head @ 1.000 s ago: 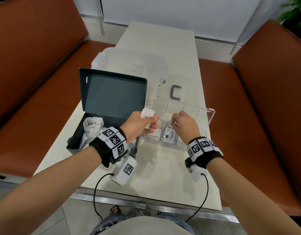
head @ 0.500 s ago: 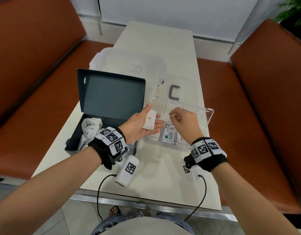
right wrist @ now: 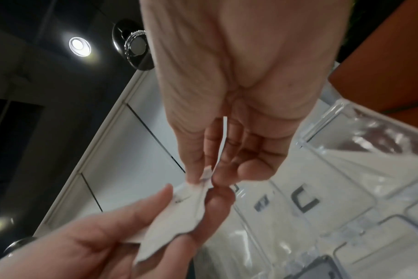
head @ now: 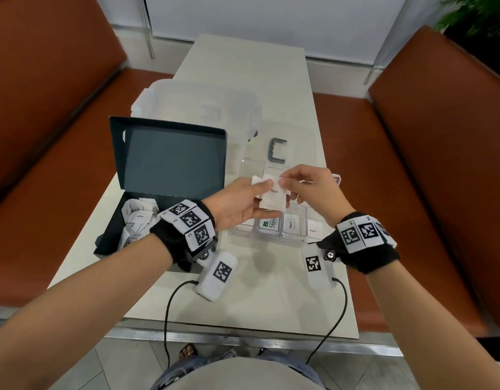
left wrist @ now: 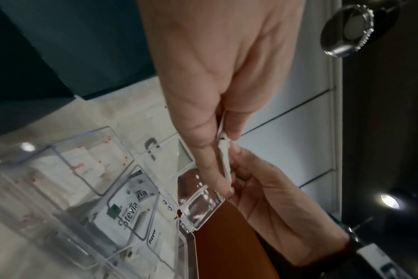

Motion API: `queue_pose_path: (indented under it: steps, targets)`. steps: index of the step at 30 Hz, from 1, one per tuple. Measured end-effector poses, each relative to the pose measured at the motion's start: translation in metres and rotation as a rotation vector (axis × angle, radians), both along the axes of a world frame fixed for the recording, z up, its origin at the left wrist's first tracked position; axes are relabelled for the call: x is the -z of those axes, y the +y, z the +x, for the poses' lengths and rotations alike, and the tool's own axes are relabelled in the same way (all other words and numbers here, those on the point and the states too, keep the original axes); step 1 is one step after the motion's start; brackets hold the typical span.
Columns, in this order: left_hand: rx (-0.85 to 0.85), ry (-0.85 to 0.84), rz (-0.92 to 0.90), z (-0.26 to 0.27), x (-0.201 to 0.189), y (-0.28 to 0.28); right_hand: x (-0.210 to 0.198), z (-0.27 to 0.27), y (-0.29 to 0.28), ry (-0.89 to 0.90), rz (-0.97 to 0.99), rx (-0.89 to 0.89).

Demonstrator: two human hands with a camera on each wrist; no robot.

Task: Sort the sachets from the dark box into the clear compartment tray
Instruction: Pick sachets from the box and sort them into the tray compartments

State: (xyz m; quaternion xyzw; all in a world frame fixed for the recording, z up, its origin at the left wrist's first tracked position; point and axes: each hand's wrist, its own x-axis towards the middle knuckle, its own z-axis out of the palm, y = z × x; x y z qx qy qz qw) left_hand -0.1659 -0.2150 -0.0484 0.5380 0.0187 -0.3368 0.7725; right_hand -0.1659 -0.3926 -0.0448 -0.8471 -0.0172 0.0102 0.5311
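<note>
Head view: white sachet, black lettering

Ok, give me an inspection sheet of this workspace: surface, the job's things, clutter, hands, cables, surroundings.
Surface: pale table, long and narrow.
Job's things: dark box open, lid upright, white sachets inside; clear compartment tray with sachets in its near compartments, one labelled stevia; held sachets above the tray.
Clutter: grey C-shaped clip; translucent tub behind the box.
Hands: left hand holds the sachets; right hand pinches their top edge.
Cables: black wrist cables hang over the near table edge.
Surroundings: brown benches on both sides.
</note>
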Motion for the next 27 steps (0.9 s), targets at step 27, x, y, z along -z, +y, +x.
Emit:
queue_pose_path:
  steps: [27]
  targets:
    - [-0.065,-0.117,0.228,-0.003,0.025,-0.046,0.066,-0.006,-0.074,0.13,-0.874,0.046]
